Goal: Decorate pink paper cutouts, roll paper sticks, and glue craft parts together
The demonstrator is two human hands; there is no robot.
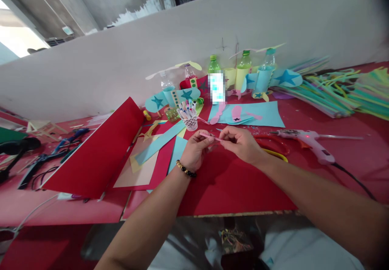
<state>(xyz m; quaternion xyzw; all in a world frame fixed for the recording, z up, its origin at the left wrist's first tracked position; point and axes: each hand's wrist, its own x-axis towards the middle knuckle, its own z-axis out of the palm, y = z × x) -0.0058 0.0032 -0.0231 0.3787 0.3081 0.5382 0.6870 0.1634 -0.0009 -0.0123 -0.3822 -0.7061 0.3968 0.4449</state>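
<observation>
A narrow strip of pink paper is pinched between both of my hands, above the red tabletop. My left hand, with a beaded bracelet at the wrist, grips its left part between thumb and fingers. On the other end my right hand closes its fingertips. Just beyond lie pink paper cutouts on a light blue sheet. A white cup of markers stands near my left fingers. Scissors with red and yellow handles lie partly hidden behind my right hand.
Bottles with paper wings stand along the back wall. A pink glue gun with a lit red light lies at right. Pipe cleaners are heaped behind it. A red board leans up at left, beside paper sheets.
</observation>
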